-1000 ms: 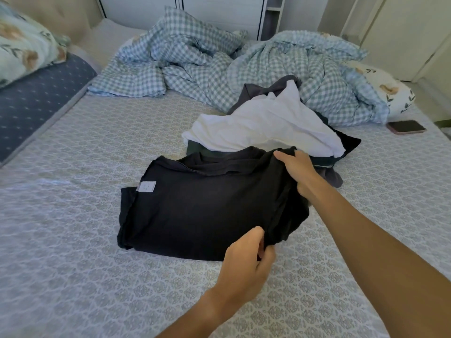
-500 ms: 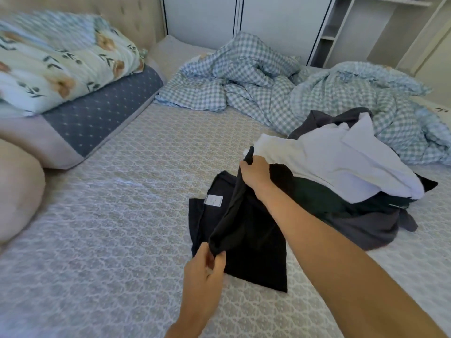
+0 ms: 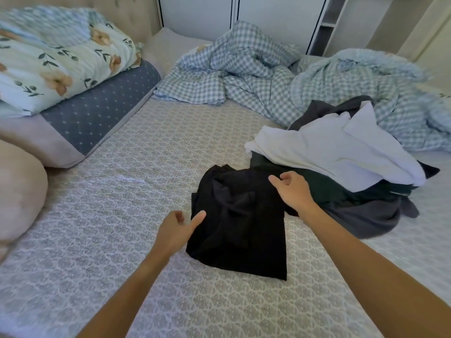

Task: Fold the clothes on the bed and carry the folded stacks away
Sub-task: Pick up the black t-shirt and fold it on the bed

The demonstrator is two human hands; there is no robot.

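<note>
A black garment (image 3: 240, 223) lies folded into a narrow rectangle in the middle of the bed (image 3: 122, 215). My left hand (image 3: 177, 230) hovers at its left edge, fingers apart and holding nothing, thumb just touching the cloth. My right hand (image 3: 291, 190) is over its upper right corner, fingers loosely curled and empty. To the right sits a pile of unfolded clothes: a white shirt (image 3: 336, 152) on top, dark green (image 3: 317, 189) and grey (image 3: 366, 215) pieces under it.
A crumpled blue checked duvet (image 3: 268, 79) fills the far side of the bed. Floral and blue dotted pillows (image 3: 73, 81) are stacked at the left, with a beige cushion (image 3: 17, 191) below them. White wardrobe doors (image 3: 200, 13) stand behind the bed.
Both hands carried the garment's right half over to the left, making it narrower, then let go. The white label is now covered. My head turned left.
</note>
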